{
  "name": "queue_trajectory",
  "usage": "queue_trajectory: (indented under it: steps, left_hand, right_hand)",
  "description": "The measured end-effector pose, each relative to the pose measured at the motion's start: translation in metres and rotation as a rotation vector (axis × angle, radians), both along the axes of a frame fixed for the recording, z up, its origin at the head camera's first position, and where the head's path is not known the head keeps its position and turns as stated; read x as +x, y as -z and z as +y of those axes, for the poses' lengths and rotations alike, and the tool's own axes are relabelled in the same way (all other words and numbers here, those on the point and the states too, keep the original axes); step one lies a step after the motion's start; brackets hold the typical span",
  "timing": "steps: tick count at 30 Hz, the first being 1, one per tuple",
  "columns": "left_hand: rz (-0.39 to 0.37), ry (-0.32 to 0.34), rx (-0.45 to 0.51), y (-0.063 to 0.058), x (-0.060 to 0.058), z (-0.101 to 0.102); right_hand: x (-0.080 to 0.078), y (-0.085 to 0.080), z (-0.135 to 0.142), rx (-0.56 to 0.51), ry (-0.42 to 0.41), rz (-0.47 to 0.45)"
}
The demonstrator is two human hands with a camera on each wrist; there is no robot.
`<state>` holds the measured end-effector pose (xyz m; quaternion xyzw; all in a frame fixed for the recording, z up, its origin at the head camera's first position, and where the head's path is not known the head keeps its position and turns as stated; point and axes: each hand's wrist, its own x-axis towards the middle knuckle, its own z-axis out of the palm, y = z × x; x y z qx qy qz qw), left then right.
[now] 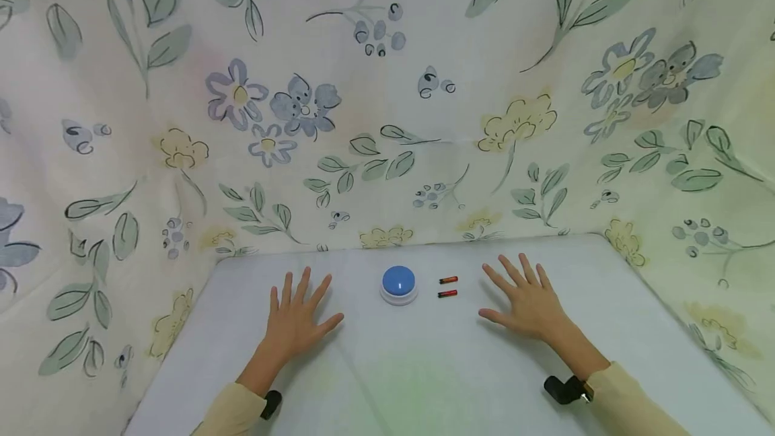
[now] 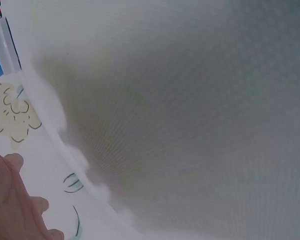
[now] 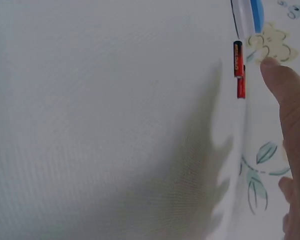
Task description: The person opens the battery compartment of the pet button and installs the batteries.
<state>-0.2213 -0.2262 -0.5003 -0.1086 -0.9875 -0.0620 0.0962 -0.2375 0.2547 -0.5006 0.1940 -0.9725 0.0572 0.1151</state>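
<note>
A round push light with a blue dome and white base (image 1: 398, 286) sits near the middle of the table's far part. Just right of it lie two small red and black batteries, the far one (image 1: 449, 280) and the near one (image 1: 447, 293), roughly parallel. My left hand (image 1: 294, 322) is spread flat, palm down, to the left of the push light, holding nothing. To the right of the batteries my right hand (image 1: 531, 301) is likewise spread, its fingers straight and apart. In the right wrist view a battery (image 3: 238, 59) shows beyond the thumb.
The white-covered table (image 1: 412, 382) runs back to a floral cloth (image 1: 375, 120) that hangs behind it and along both sides. Black wrist cameras are strapped at both wrists, the right one (image 1: 564, 389) standing out beside a pale yellow sleeve (image 1: 630, 402).
</note>
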Motion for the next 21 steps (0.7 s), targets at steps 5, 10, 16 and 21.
queue_trajectory:
  steps: [5, 10, 16, 21]
  left_hand:
    - [0.017, 0.042, 0.032, -0.006, 0.0, -0.005]
    - [0.004, 0.129, 0.246, -0.015, 0.006, -0.012]
    - [-0.221, 0.213, 0.668, -0.019, 0.005, -0.012]
    - [-0.297, 0.227, 0.822, -0.015, 0.001, -0.008]
  right_hand:
    - [-0.001, -0.004, 0.002, -0.086, -0.035, -0.01]
    - [0.0, -0.007, 0.007, -0.344, -0.156, -0.075]
    - [0.005, -0.003, -0.001, -0.709, -0.258, -0.209]
    - [0.002, 0.006, -0.023, -0.859, -0.272, -0.293]
